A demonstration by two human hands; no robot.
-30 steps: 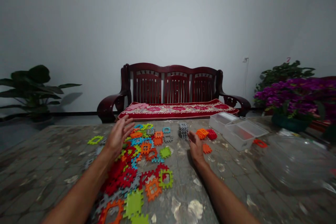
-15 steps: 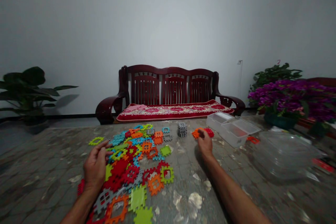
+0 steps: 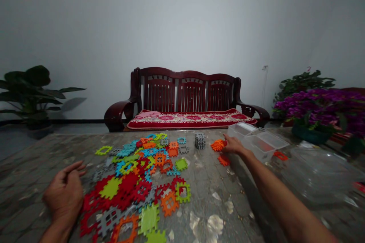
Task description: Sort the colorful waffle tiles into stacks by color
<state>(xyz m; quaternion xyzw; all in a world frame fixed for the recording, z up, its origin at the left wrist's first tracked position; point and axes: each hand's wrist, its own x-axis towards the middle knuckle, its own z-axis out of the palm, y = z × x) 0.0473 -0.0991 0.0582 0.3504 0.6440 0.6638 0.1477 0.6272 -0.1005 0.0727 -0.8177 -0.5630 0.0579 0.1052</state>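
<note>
A: Your right hand is at the right edge of the orange stack, with your index finger stretched out and your other fingers bent under it.

B: Are you pinching the stack? I cannot tell; your fingertips overlap its edge, and the contact is too small to read.

A: A flat orange piece lies on the table just nearer to you than that stack. The gray stack stands upright to its left, apart from it.

B: And your left hand?

A: It is just beside the left edge of the loose pile, half curled, fingers close together and pointing toward the pieces. I see nothing between them, but your palm is hidden, so I cannot tell whether you hold anything.

B: Your pile spreads in red, lime, blue, gray and orange, with a solid lime piece lying on the red ones. Beyond your right hand sits the clear box, lid open.
</note>
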